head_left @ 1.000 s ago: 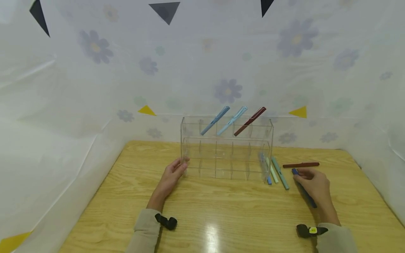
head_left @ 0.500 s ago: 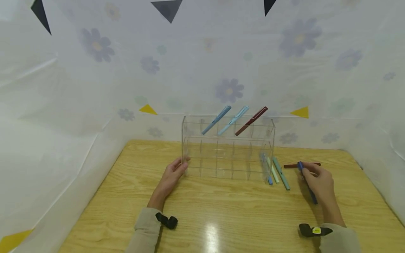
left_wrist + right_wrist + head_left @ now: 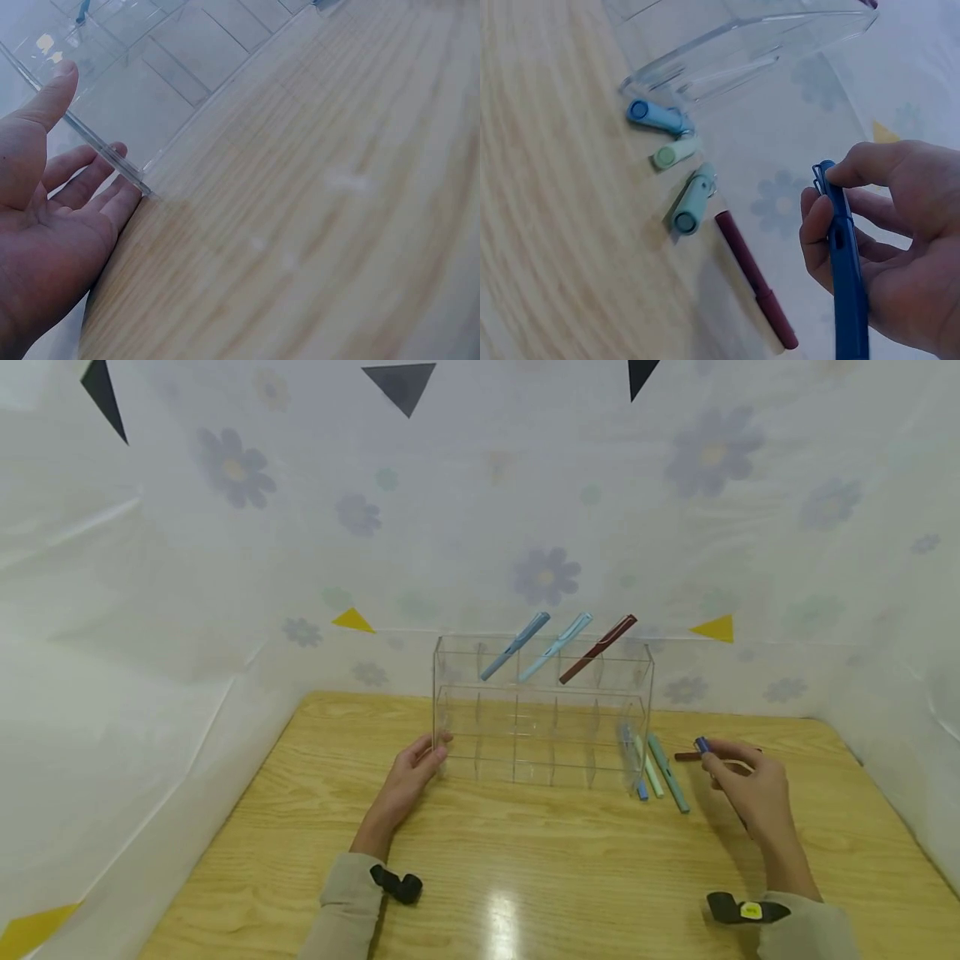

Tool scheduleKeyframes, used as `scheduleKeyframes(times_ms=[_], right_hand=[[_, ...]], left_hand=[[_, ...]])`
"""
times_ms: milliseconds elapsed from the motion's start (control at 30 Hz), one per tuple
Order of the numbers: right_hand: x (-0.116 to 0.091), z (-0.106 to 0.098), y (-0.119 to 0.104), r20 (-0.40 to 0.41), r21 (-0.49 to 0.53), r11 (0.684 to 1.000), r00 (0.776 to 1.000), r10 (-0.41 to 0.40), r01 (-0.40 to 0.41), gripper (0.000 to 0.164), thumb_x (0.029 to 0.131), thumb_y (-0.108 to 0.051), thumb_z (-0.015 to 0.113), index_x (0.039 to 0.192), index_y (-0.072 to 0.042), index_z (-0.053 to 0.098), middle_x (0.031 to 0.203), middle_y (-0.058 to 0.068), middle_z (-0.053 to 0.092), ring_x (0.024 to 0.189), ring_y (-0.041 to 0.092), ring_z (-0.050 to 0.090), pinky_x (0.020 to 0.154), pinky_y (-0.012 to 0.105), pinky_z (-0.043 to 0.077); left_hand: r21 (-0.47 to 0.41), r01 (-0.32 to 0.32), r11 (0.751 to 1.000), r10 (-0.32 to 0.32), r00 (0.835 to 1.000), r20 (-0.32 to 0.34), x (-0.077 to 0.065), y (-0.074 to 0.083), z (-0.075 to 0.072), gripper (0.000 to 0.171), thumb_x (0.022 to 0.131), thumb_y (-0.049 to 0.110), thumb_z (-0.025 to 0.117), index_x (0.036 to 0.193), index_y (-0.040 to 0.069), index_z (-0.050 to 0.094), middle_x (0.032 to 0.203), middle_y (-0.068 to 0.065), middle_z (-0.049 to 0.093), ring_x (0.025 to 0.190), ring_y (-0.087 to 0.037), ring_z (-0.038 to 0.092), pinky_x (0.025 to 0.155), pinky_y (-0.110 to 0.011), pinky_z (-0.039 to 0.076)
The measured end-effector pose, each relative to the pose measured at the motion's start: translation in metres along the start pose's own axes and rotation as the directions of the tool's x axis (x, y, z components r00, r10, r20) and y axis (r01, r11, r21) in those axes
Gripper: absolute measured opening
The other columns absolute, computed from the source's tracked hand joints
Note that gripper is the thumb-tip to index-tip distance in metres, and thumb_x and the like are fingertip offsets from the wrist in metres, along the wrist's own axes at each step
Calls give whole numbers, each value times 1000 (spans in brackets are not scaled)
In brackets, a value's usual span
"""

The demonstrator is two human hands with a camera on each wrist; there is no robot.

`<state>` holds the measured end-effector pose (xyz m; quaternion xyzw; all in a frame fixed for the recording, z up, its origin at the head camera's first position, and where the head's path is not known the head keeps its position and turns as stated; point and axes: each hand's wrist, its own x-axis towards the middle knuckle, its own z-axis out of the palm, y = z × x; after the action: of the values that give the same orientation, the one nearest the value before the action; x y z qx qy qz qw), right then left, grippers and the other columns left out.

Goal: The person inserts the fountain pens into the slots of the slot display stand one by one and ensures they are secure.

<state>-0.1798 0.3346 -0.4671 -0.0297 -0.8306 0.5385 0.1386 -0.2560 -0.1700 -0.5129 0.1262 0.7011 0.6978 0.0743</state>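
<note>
In the head view my left hand (image 3: 411,772) holds the left side of a clear acrylic pen rack (image 3: 515,760). The left wrist view shows its thumb (image 3: 56,94) over the rack's edge and the other fingers along the outer side. My right hand (image 3: 752,785) pinches a dark blue pen (image 3: 845,277) by its clip end, thumb on the cap. This pen is raised and slants down under the palm. Behind that hand lies a dark red pen (image 3: 754,277) on the table. Three pens stand tilted in the top row: blue (image 3: 515,647), light blue (image 3: 556,647) and dark red (image 3: 598,649).
On the wooden table (image 3: 450,877), between the rack's right side and my right hand, lie a green pen (image 3: 669,774), a pale green pen (image 3: 676,152) and a blue pen (image 3: 656,115). A white flowered sheet (image 3: 450,527) hangs behind and at both sides.
My right hand has lifted the dark blue pen off the table and tipped it, its cap end now over the dark red pen. My left hand keeps its place at the rack.
</note>
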Motion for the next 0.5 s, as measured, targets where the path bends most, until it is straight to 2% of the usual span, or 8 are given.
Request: scheduleKeyframes(times_ms=[133, 167, 267, 367, 433, 500], right_hand=[[0, 0, -12, 0, 90, 996, 1000, -28, 28, 39, 102, -13, 66, 133, 10, 60, 108, -18, 65, 86, -1, 69, 69, 24, 59], [0, 0, -14, 1, 139, 990, 999, -35, 34, 39, 102, -12, 66, 133, 11, 60, 107, -15, 67, 85, 0, 70, 69, 24, 59], [0, 2, -23, 7, 293, 955, 999, -53, 49, 39, 101, -7, 67, 136, 8, 59, 105, -6, 70, 85, 7, 74, 70, 26, 59], [-1, 4, -32, 3, 423, 904, 997, -75, 66, 39, 99, -3, 67, 137, 3, 61, 105, 1, 71, 85, 13, 75, 71, 28, 58], [-2, 7, -39, -11, 456, 886, 996, -85, 80, 39, 98, -1, 68, 137, 1, 62, 104, 3, 71, 85, 15, 76, 72, 29, 58], [-4, 11, -46, -37, 438, 893, 995, -93, 100, 39, 98, -2, 69, 137, 0, 63, 104, 3, 72, 83, 14, 76, 73, 27, 58]], left_hand=[[-1, -4, 1000, 4, 1000, 3, 1, 0, 0, 51, 106, 34, 60, 151, 14, 50, 154, -7, 49, 146, -23, 40, 112, -53, 38], [-2, -4, 1000, 4, 1000, 4, 1, 0, 0, 51, 106, 34, 60, 152, 14, 50, 154, -7, 49, 146, -23, 40, 112, -53, 38], [-1, -5, 1000, 5, 1000, 5, 1, 0, 0, 51, 106, 34, 59, 152, 14, 49, 154, -7, 49, 146, -23, 40, 112, -53, 37], [-1, -8, 1000, 8, 1000, 7, 0, 0, 0, 51, 106, 33, 59, 152, 13, 49, 154, -8, 48, 146, -24, 40, 113, -53, 37], [-2, -11, 1000, 11, 1000, 8, 0, 0, 0, 51, 106, 33, 59, 151, 12, 50, 154, -8, 48, 146, -24, 40, 113, -54, 37], [-2, -11, 1000, 11, 1000, 7, 0, -1, 0, 51, 106, 33, 59, 151, 12, 50, 154, -9, 48, 146, -24, 40, 112, -54, 37]])
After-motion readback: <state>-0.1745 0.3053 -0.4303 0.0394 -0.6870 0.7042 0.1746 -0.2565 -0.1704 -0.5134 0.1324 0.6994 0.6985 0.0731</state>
